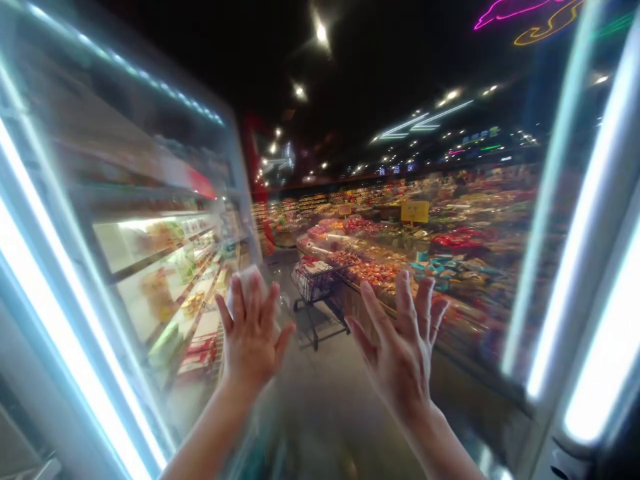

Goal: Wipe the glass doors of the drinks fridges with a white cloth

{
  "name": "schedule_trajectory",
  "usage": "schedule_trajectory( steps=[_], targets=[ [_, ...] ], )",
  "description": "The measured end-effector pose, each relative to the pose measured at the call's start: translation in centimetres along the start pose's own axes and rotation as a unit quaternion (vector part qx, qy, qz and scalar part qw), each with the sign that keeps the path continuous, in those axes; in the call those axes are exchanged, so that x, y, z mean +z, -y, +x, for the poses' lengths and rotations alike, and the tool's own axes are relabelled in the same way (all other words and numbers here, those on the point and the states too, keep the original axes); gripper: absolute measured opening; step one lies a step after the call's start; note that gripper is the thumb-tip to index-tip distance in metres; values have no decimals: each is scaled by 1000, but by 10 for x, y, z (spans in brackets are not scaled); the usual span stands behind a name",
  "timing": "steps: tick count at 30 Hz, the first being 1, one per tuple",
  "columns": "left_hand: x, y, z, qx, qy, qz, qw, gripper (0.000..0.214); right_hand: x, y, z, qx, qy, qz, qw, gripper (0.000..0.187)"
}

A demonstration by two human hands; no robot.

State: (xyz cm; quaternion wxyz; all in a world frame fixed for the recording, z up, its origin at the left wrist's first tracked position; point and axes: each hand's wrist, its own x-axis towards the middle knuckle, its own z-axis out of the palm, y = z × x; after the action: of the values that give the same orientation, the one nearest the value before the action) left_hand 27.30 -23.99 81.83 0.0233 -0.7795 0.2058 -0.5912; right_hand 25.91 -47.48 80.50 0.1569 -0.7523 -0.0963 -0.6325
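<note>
My left hand [250, 343] is raised in front of me with its fingers spread and the palm turned away. A blurred whitish patch shows behind its fingertips; whether the hand touches it or a glass surface I cannot tell. My right hand [404, 353] is also raised, fingers apart, with nothing in it. Between and beyond the hands stands a shopping cart [315, 280] with red and white goods in it. Nearest on the left is a glass door panel [165, 153], tilted in view, and lit shelves [165, 267] of packaged goods show there.
Bright light strips [70, 313] run down the left, with more light tubes [575, 220] on the right. Produce displays [380, 273] with a yellow sign [415, 211] extend along the right side. Grey floor [320, 393] lies between. Ceiling lamps and neon shapes shine overhead.
</note>
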Motion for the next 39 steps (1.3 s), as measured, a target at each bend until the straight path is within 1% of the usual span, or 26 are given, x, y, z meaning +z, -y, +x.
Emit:
schedule_trajectory(
  steps=[2, 3, 4, 6, 8, 9, 10, 11, 14, 15, 16, 17, 18, 20, 22, 24, 26, 27, 28, 29, 31, 32, 33, 35, 38, 39],
  targets=[
    [-1, 9, -36, 51, 22, -14, 998, 84, 5, 17, -5, -1, 17, 0, 1000, 84],
    [-3, 17, -47, 66, 28, -16, 997, 84, 8, 26, -5, -3, 22, 0, 1000, 86],
    [-6, 28, -51, 70, 28, -15, 997, 83, 11, 35, -4, -3, 23, -1, 1000, 87],
    [-14, 57, -39, 31, 23, -2, 999, 86, 17, 53, -1, -3, 20, -5, 1000, 91],
    [-20, 88, -20, -38, 5, 1, 999, 86, 27, 75, 1, -1, 22, -8, 1000, 93],
    [-22, 100, -17, -62, 5, -1, 998, 86, 32, 86, -1, -2, 28, -6, 1000, 93],
    [-22, 108, -21, -71, 5, -3, 997, 86, 36, 96, -5, -4, 35, -3, 999, 92],
    [-22, 112, -34, -69, 9, -4, 998, 86, 41, 106, -10, -5, 43, 0, 999, 92],
    [-21, 115, -94, -13, 31, -10, 999, 82, 52, 131, -27, -8, 56, 3, 998, 91],
    [-21, 117, -110, 4, 32, -13, 999, 80, 55, 137, -29, -10, 55, 0, 998, 91],
    [-21, 123, -119, 12, 35, -14, 999, 78, 58, 143, -30, -14, 52, -3, 999, 90],
    [-22, 131, -121, 10, 33, -13, 999, 78, 61, 149, -29, -16, 47, -5, 999, 90],
    [-23, 141, -117, 0, 28, -12, 1000, 79, 64, 155, -28, -18, 42, -6, 999, 90],
    [-25, 161, -102, -33, 17, -13, 999, 83, 71, 169, -26, -17, 38, -5, 999, 91],
    [-26, 171, -100, -60, 16, -17, 998, 86, 78, 183, -32, -13, 42, -1, 999, 91],
    [-26, 171, -117, -60, 24, -23, 998, 86, 83, 194, -43, -10, 54, -1, 998, 90],
    [-26, 166, -138, -46, 29, -31, 998, 85, 86, 199, -52, -16, 63, -5, 998, 88],
    [-27, 165, -143, -38, 32, -35, 998, 85, 87, 200, -54, -22, 65, -9, 998, 89],
    [-27, 166, -142, -33, 33, -39, 998, 84, 87, 200, -53, -30, 64, -13, 997, 89],
    [-28, 168, -134, -34, 33, -41, 998, 84, 88, 200, -50, -36, 60, -17, 997, 91],
    [-30, 175, -108, -49, 25, -44, 998, 83, 87, 199, -42, -42, 51, -25, 997, 94],
    [-31, 177, -95, -68, 18, -44, 997, 83, 87, 198, -39, -42, 49, -28, 997, 94],
    [-31, 176, -87, -81, 12, -44, 996, 84, 86, 198, -37, -41, 49, -31, 997, 94],
    [-30, 168, -88, -80, 9, -46, 996, 85, 85, 195, -38, -40, 53, -33, 997, 92],
    [-26, 149, -107, -9, 22, -59, 998, 85, 81, 186, -42, -54, 65, -36, 996, 91],
    [-24, 146, -106, 13, 25, -63, 998, 84, 80, 182, -41, -61, 69, -36, 995, 90]
  ],
)
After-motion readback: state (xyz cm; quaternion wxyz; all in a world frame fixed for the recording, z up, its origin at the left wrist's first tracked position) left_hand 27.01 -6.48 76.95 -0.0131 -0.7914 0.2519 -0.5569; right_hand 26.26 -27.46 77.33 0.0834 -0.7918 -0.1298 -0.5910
